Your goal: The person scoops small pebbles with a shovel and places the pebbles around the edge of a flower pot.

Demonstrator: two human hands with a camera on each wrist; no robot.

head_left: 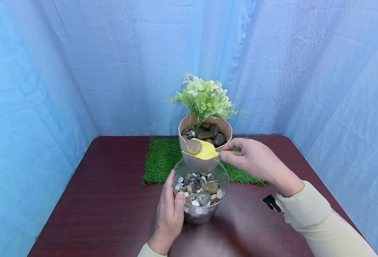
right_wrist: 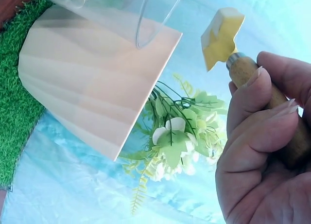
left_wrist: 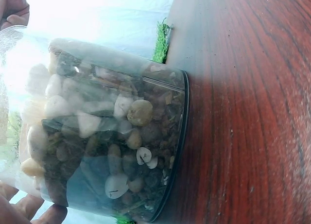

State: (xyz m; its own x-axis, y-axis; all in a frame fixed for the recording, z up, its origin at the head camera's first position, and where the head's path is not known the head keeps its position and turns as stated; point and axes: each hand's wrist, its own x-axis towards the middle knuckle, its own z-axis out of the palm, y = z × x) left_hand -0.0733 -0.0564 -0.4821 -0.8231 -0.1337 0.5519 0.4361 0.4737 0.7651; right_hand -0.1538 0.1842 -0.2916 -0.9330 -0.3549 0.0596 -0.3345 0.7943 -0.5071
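My right hand (head_left: 256, 159) grips the wooden handle (right_wrist: 272, 95) of a small yellow trowel (head_left: 208, 151). On its blade lies a large brown stone (head_left: 193, 146), above the far rim of a clear plastic pot (head_left: 222, 176). Pebbles and bigger stones (head_left: 203, 197) fill the lower part of this pot. My left hand (head_left: 169, 217) holds the pot's left side, thumb near the front rim; its fingertips (left_wrist: 51, 215) touch the wall in the left wrist view. Behind stands a pinkish planter (right_wrist: 92, 78) with stones (head_left: 205, 135) and a white-flowered plant (head_left: 205, 96) inside.
A green artificial grass mat (head_left: 160, 160) lies under the planter on the dark red-brown table (head_left: 105, 200). Blue curtains (head_left: 137, 64) hang behind the table and along both sides. A black strap end (head_left: 271, 202) hangs by the right sleeve.
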